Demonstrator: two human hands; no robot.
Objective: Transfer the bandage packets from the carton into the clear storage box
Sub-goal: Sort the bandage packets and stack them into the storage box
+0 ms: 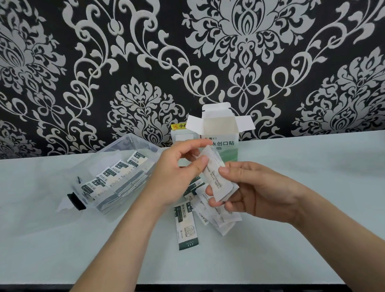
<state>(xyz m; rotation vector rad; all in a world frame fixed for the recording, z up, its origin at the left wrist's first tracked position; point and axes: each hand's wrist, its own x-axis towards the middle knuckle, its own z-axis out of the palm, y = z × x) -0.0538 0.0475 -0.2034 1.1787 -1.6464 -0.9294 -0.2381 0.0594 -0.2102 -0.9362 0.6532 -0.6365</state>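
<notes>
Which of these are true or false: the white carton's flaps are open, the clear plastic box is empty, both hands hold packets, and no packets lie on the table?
1. The white-and-green cardboard carton stands with its top flaps open. True.
2. The clear plastic storage box is empty. False: bandage packets lie inside.
3. The left hand and right hand both hold a small stack of white packets. True.
4. No packets lie on the pale table. False: loose packets lie beneath the hands.

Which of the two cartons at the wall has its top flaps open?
The front carton, right of the clear storage box. The other carton behind it looks closed.
</notes>
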